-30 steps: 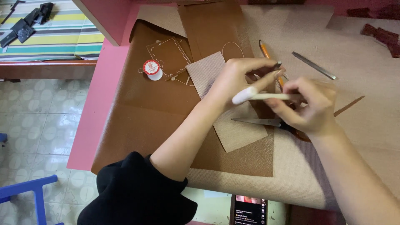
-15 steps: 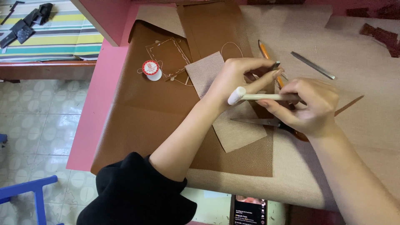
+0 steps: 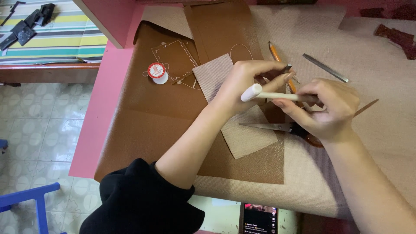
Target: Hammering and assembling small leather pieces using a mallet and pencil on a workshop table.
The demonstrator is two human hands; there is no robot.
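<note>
While the right hand (image 3: 325, 108) grips a pale-handled tool (image 3: 277, 95) and the left hand (image 3: 247, 82) pinches something small at a brown leather piece (image 3: 273, 108) (what, I cannot tell), steadying the piece flat looks wise; at ten o'clock stands a white thread spool (image 3: 157, 73) with a round red label, at six a phone (image 3: 259, 218)

— What colours lie under my hands?
— Brown leather sheet (image 3: 156, 108), a beige woven strip (image 3: 242, 130), a pink table (image 3: 102, 112).
— And what I hold?
— A cream-white stick (image 3: 277, 95). Nearby: an orange pencil (image 3: 275, 53), a red-and-white thread spool (image 3: 157, 73), a striped cloth (image 3: 65, 34) in yellow, green and white.
</note>
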